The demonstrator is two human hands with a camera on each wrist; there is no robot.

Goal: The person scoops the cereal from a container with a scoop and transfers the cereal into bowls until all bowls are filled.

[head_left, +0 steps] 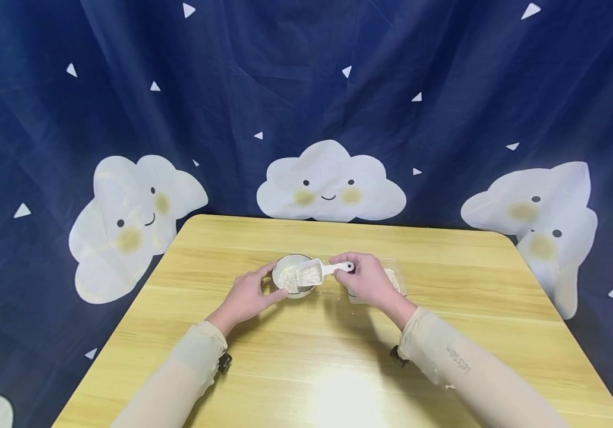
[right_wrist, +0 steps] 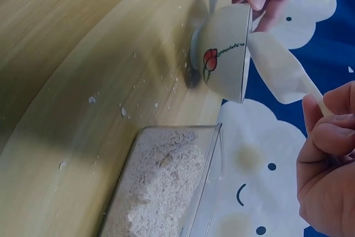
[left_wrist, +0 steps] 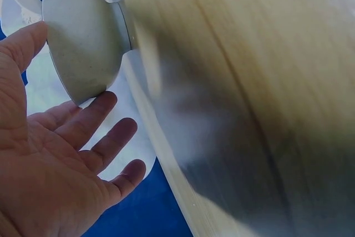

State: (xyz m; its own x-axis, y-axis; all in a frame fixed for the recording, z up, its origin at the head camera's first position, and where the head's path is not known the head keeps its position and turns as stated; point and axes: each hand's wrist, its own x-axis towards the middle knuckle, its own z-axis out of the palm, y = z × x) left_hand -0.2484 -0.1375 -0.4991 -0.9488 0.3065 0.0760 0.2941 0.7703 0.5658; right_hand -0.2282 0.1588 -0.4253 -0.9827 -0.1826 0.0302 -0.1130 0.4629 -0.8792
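Observation:
My left hand point(head_left: 247, 297) holds the rim of a small bowl point(head_left: 291, 260) between thumb and fingers. Pale flakes point(head_left: 287, 279) lie inside the bowl. Seen from the left wrist, the thumb and one fingertip meet the bowl's rim point(left_wrist: 62, 76), while the other fingers spread below. My right hand point(head_left: 367, 279) pinches the handle of a white scoop point(head_left: 309, 273). This scoop carries more flakes and reaches over the bowl's right side. In the right wrist view its front end is at the bowl's rim, and a red flower shows on the bowl point(right_wrist: 224, 59).
A clear rectangular container point(head_left: 404, 285) of the same flakes stands on the wooden table point(head_left: 285, 368), partly hidden under my right hand. Loose flakes point(right_wrist: 123, 112) are scattered between container and bowl. Behind the table hangs a dark blue curtain point(head_left: 306, 71) with clouds.

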